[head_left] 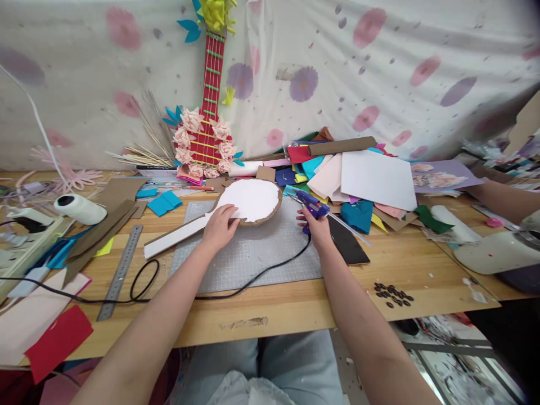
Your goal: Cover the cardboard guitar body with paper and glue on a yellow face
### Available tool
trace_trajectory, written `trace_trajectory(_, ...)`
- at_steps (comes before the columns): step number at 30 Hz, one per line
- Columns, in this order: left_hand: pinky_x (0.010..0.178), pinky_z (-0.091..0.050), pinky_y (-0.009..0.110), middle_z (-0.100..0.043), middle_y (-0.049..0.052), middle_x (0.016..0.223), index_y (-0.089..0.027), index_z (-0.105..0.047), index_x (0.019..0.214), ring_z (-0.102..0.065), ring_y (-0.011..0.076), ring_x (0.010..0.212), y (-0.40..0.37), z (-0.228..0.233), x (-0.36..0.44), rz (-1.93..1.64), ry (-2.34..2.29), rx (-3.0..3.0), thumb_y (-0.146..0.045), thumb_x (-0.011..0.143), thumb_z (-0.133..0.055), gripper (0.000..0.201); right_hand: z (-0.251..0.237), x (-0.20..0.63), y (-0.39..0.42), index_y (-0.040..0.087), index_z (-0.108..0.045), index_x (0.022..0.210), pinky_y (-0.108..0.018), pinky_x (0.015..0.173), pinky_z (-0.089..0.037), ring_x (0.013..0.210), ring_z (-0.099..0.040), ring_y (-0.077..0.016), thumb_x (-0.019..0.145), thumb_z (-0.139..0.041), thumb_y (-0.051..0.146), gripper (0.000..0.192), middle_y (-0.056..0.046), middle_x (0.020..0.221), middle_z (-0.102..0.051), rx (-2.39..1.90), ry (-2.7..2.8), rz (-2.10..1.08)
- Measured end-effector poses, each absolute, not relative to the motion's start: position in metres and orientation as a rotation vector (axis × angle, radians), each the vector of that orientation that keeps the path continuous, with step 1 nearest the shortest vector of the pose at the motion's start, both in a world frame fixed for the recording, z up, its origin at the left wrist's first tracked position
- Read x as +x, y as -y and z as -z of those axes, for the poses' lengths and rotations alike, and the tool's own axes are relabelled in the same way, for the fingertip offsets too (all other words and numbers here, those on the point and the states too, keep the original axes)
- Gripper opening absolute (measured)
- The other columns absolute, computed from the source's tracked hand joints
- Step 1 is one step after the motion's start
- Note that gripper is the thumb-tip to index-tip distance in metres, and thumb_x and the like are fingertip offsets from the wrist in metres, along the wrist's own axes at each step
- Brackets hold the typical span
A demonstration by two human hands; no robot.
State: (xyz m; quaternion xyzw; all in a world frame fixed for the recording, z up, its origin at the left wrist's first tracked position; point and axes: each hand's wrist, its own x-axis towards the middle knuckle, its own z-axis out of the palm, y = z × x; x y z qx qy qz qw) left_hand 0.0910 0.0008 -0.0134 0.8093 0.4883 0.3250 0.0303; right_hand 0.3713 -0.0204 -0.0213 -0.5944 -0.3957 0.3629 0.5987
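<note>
Across the surface (295, 306), you have a gray mat (253, 250), and over it sits the cutout (251, 198), its narrow neck slanting left past the mat's edge; you can't tell whether it lies fully flat. It looks like white-faced cardboard: probably light, fairly stiff, but apt to bend where the neck meets the round end, so support that join and take hold by the brown rim. Your left hand (219, 228) rests there, fingers loosely bent over the face, thumb apart; whether it pinches the edge is unclear. Your right hand (318, 228) is wrapped around the blue gun (313, 203), which points left, near the round end. The gun's handle seems the safe hold, its nozzle possibly hot; the thin cord (219, 297) may drag.
</note>
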Motion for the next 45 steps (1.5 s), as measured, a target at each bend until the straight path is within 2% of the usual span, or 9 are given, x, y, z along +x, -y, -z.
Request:
trace_trajectory(3, 0.102, -0.038, 0.041, -0.058, 0.009, 0.118, -0.019, -0.060, 0.106, -0.049, 0.0204, 0.116, 0.004, 0.030, 0.099, -1.077, -1.447, 2.497, -0.027, 0.087, -0.042, 0.027, -0.007, 0.368, 0.029, 0.018, -0.058, 0.082, -0.021, 0.048, -0.042, 0.061, -0.057, -0.0101, 0.065, -0.063, 0.055, 0.041, -0.007, 0.093, -0.066, -1.287, 1.089, -0.978)
trace_trajectory(5, 0.104, -0.034, 0.045, -0.058, 0.009, 0.119, -0.021, -0.061, 0.105, -0.047, 0.0208, 0.120, 0.009, 0.038, 0.101, -1.110, -1.428, 2.522, -0.027, 0.089, -0.040, 0.027, -0.026, 0.364, 0.032, 0.017, -0.059, 0.079, -0.020, 0.043, -0.039, 0.054, -0.052, -0.0079, 0.066, -0.064, 0.054, 0.039, -0.007, 0.087, -0.066, -1.293, 1.296, -1.145)
trace_trajectory(9, 0.104, -0.032, 0.048, -0.059, 0.007, 0.114, -0.023, -0.063, 0.101, -0.049, 0.0200, 0.117, 0.016, 0.042, 0.104, -1.122, -1.436, 2.530, -0.024, 0.090, -0.038, 0.027, -0.049, 0.350, 0.031, 0.014, -0.061, 0.067, -0.020, 0.036, -0.032, 0.040, -0.042, -0.0060, 0.067, -0.065, 0.053, 0.040, -0.002, 0.054, -0.057, -1.472, 1.617, -1.251)
trace_trajectory(11, 0.104, -0.032, 0.047, -0.059, 0.007, 0.111, -0.023, -0.064, 0.098, -0.050, 0.0190, 0.114, 0.017, 0.042, 0.105, -1.145, -1.421, 2.532, -0.024, 0.090, -0.040, 0.026, -0.051, 0.345, 0.028, 0.014, -0.060, 0.062, -0.020, 0.034, -0.031, 0.038, -0.040, -0.0059, 0.067, -0.064, 0.054, 0.041, 0.000, 0.047, -0.051, -1.533, 1.672, -1.211)
trace_trajectory(23, 0.105, -0.031, 0.044, -0.059, 0.006, 0.105, -0.022, -0.063, 0.094, -0.051, 0.0178, 0.112, 0.016, 0.045, 0.104, -1.208, -1.396, 2.467, -0.025, 0.089, -0.041, 0.022, -0.038, 0.336, 0.020, 0.016, -0.062, 0.056, -0.022, 0.034, -0.033, 0.037, -0.042, -0.0085, 0.063, -0.064, 0.063, 0.047, -0.002, 0.045, -0.053, -1.608, 1.782, -1.127)
trace_trajectory(30, 0.105, -0.033, 0.043, -0.059, 0.006, 0.104, -0.021, -0.063, 0.093, -0.052, 0.0181, 0.110, 0.017, 0.043, 0.104, -1.232, -1.390, 2.466, -0.023, 0.088, -0.043, 0.021, -0.048, 0.329, 0.018, 0.016, -0.060, 0.053, -0.022, 0.035, -0.032, 0.034, -0.041, -0.0087, 0.064, -0.064, 0.061, 0.046, 0.001, 0.035, -0.044, -1.683, 1.834, -1.114)
trace_trajectory(45, 0.105, -0.034, 0.043, -0.060, 0.006, 0.101, -0.020, -0.063, 0.092, -0.053, 0.0182, 0.108, 0.017, 0.043, 0.104, -1.283, -1.357, 2.469, -0.022, 0.088, -0.044, 0.019, -0.045, 0.329, 0.017, 0.016, -0.058, 0.056, -0.021, 0.034, -0.031, 0.038, -0.043, -0.0092, 0.064, -0.061, 0.066, 0.051, -0.003, 0.044, -0.053, -1.724, 1.888, -1.095)
